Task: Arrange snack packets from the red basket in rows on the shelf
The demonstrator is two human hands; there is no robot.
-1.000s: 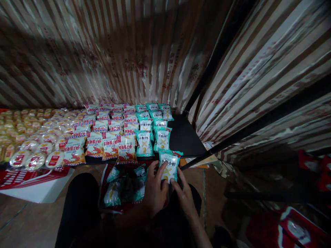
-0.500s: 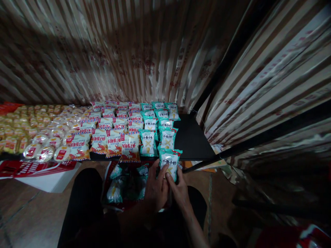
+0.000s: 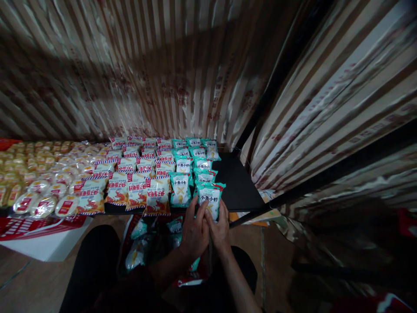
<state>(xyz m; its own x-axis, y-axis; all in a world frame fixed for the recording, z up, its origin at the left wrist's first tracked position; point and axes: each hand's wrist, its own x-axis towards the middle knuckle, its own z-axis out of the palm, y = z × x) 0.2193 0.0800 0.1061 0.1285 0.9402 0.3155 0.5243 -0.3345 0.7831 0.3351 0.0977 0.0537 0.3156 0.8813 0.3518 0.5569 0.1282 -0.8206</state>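
Observation:
Both my hands grip one teal-and-white snack bag [image 3: 210, 198] at the front edge of the black shelf [image 3: 243, 184]. My left hand [image 3: 195, 228] closes on its left side, and my right hand [image 3: 219, 224] on its right, with the thumbs over the lower front. Behind it, more teal snack bags [image 3: 180, 190] stand in two rows, with a third bag at the back right. Below the shelf, a red basket [image 3: 190, 280] between my knees holds several teal bags [image 3: 137, 252], partly hidden by my left arm.
Left of the teal bags stand rows of orange-and-white snack bags [image 3: 157, 196], then round wrapped snacks [image 3: 44, 205] and yellow packets [image 3: 14, 191]. A black shelf post [image 3: 257, 117] rises at the back right. Corrugated sheeting [image 3: 182, 87] hangs behind. A red-and-white box [image 3: 48, 243] sits below left.
The held teal bag has moved back onto the shelf's front edge, close against the bag behind it. The camera view has shifted slightly, so the shelf appears lower and further left.

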